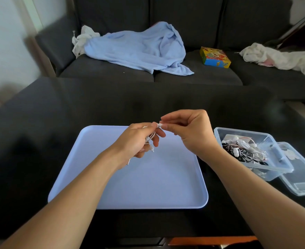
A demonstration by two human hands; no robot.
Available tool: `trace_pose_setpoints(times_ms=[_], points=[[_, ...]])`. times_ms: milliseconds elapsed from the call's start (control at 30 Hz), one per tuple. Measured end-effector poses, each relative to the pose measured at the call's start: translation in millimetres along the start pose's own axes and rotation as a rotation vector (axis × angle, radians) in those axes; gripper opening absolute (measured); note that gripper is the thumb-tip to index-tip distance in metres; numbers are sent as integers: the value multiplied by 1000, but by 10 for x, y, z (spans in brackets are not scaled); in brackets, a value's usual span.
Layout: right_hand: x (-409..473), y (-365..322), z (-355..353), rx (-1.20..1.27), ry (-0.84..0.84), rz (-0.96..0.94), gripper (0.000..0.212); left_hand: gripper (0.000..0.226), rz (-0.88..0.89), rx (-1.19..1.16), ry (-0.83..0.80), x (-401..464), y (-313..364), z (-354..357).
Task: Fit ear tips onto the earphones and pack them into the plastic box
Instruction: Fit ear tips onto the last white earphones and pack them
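Note:
Above the far part of a pale blue tray point(130, 186), my left hand point(139, 139) grips a bundled white earphone point(150, 139), its cable looped through my fingers and its plug hanging below. My right hand point(189, 130) pinches a small white ear tip point(160, 125) at the earbud end held by my left fingertips. A clear plastic box point(277, 164) at the right holds a tangle of white and black earphones point(243, 150).
A second clear box point(302, 180) lies behind and right of the first, with small white pieces in it. The tray sits on a dark table. Beyond it stands a dark sofa with a blue towel point(139, 49), a colourful carton point(214, 57) and white cloths.

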State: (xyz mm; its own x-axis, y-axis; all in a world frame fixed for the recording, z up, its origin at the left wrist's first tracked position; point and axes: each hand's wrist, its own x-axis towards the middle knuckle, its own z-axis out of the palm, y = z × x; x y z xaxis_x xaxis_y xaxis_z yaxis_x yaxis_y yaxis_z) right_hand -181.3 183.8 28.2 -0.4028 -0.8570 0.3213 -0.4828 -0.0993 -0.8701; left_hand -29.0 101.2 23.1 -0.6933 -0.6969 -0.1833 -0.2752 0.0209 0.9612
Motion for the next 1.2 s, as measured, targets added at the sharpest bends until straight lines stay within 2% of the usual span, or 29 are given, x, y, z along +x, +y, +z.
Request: trace_pose_setpoints(times_ms=[400, 733, 967, 1200], points=[[2, -13, -208, 235, -248, 101, 18, 39, -83, -52, -284, -71, 40, -142], [-26, -3, -236, 270, -308, 169, 18, 41, -101, -16, -331, -91, 45, -149], [-69, -56, -193, 354, -291, 95, 22, 37, -156, -222, -470, -99, 13, -198], [-101, -188, -259, 190, -312, -133, 19, 33, -195, -382, -597, -96, -66, -182]])
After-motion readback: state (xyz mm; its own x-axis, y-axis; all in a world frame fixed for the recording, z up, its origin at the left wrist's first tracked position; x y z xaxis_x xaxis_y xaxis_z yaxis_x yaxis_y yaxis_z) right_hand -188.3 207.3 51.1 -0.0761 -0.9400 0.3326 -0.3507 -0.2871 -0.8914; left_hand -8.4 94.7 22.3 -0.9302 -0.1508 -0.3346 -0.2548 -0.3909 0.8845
